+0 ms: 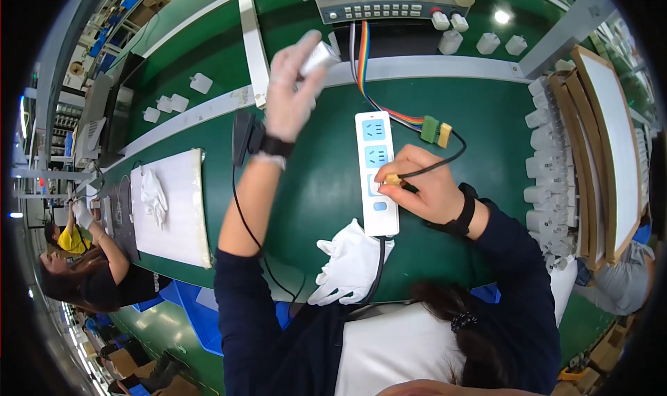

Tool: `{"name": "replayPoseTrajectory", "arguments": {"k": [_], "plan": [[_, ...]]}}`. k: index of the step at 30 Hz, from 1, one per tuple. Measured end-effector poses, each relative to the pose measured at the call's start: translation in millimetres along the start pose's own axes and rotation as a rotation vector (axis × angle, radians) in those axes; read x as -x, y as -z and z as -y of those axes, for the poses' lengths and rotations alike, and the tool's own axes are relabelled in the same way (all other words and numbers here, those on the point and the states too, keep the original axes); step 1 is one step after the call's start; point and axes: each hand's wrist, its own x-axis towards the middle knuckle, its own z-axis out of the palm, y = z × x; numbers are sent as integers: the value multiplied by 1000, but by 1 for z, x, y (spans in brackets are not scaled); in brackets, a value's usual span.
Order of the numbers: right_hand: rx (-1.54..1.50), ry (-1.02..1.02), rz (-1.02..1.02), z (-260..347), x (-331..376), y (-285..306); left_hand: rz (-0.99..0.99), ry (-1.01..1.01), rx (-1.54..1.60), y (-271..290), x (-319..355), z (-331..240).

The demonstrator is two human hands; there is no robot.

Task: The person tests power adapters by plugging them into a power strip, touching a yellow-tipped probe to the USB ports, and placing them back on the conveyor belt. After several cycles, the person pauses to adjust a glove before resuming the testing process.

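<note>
My left hand (286, 101), in a thin whitish glove, is raised at the far side of the bench, its fingers closed round a small white power adapter (318, 60). My right hand (432, 191) is bare and pinches a yellow connector (393, 179) on a black cable. It rests over the lower part of a white power strip (379, 219) with light-blue sockets; the fingers partly cover one socket. Beyond that hand, a green terminal block (430, 130) joins rainbow ribbon wires (366, 55) and a second yellow plug (444, 135).
A bench power meter (392, 0) stands at the back. White adapters sit on the far ledge, and many more line the right side beside cardboard dividers (577, 153). A white glove (351, 264) lies near my lap. At left are a foam board (174, 233) and a co-worker (104, 264).
</note>
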Motion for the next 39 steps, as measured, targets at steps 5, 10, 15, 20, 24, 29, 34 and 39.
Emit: {"name": "replayPoseTrajectory", "arguments": {"k": [5, 10, 15, 20, 24, 29, 34, 39], "plan": [[3, 13, 66, -2, -4, -3, 130, -102, -664, 44, -59, 57], [-50, -23, 89, -8, 0, 0, 400, -70, -957, 50, -87, 66], [-157, -42, 109, -5, -3, -2, 556, -1, -1506, 161, -106, 139], [-209, -57, 85, -15, -1, 1, 588, 263, -1818, 181, -84, 126], [-255, -12, 120, -12, -7, -4, 278, 139, -1463, 196, -66, 117], [-248, -24, 92, -20, -4, -4, 337, 203, 75, 65, -20, 28], [-263, -9, 78, -14, -2, -6, 415, 320, 609, -26, 40, -12], [-259, 1, 67, -16, -2, -7, 592, 63, 173, -33, 41, -5]]}}
